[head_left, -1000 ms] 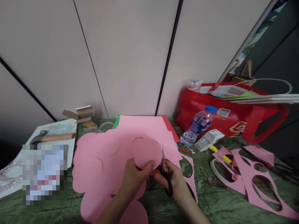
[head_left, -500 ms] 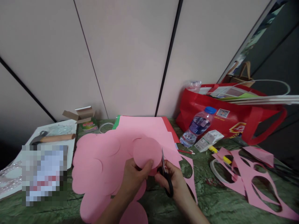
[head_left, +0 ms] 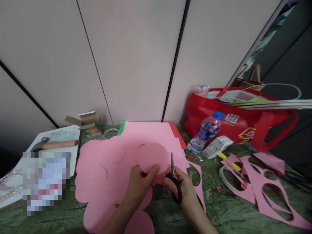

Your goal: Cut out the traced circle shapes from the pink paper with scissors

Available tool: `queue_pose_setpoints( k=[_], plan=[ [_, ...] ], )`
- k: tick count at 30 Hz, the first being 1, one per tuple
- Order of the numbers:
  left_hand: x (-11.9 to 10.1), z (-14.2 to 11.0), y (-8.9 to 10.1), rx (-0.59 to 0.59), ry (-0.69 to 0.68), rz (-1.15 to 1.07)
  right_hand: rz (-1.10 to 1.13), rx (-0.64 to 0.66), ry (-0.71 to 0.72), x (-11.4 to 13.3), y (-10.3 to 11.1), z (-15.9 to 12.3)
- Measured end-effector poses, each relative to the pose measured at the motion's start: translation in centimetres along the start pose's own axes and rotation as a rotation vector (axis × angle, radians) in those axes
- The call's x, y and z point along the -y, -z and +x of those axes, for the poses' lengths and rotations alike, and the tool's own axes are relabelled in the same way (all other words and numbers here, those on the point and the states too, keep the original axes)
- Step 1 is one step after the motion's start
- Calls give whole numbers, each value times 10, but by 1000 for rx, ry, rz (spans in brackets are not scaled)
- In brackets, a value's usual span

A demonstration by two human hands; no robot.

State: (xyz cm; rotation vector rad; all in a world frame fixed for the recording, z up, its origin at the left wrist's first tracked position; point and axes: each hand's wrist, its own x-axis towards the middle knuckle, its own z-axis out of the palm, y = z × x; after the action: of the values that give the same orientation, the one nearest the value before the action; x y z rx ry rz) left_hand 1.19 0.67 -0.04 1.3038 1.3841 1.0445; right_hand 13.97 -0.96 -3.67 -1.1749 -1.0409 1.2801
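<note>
At the far left of the green bench, I note a hammer with a wooden handle lying on a white sheet, and behind it an opened small carton.

Centre-left: a spread of cut pink paper discs overlaps on the bench, in front of a stack of pink, green and red sheets. I count several discs finished.

Centre: my left hand holds a pink disc raised off the pile, fingers pinching its lower edge with the thumb on top. My right hand has its fingers closed through the black handles of the scissors; the blades point upward just beside the disc's right edge and look nearly closed. The outline appears almost fully cut; whether a last joint remains I cannot tell.

Right: a water bottle lies tilted against a red bag, with a small white box beside it. Further right lie pink offcuts with round holes, apparently spent waste, and a tape roll partly under them.
</note>
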Motion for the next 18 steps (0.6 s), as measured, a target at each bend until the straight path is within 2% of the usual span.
queue_pose_setpoints(
  k=[6, 16, 18],
  plan=[
    [0, 2, 1, 26, 1, -56, 11, -15, 55, -3, 1, 1],
    [1, 0, 0, 16, -7, -72, -1, -7, 60, 1, -3, -1],
    [2, 1, 2, 28, -14, -41, 12, -51, 83, 0, 0, -1]
  ],
)
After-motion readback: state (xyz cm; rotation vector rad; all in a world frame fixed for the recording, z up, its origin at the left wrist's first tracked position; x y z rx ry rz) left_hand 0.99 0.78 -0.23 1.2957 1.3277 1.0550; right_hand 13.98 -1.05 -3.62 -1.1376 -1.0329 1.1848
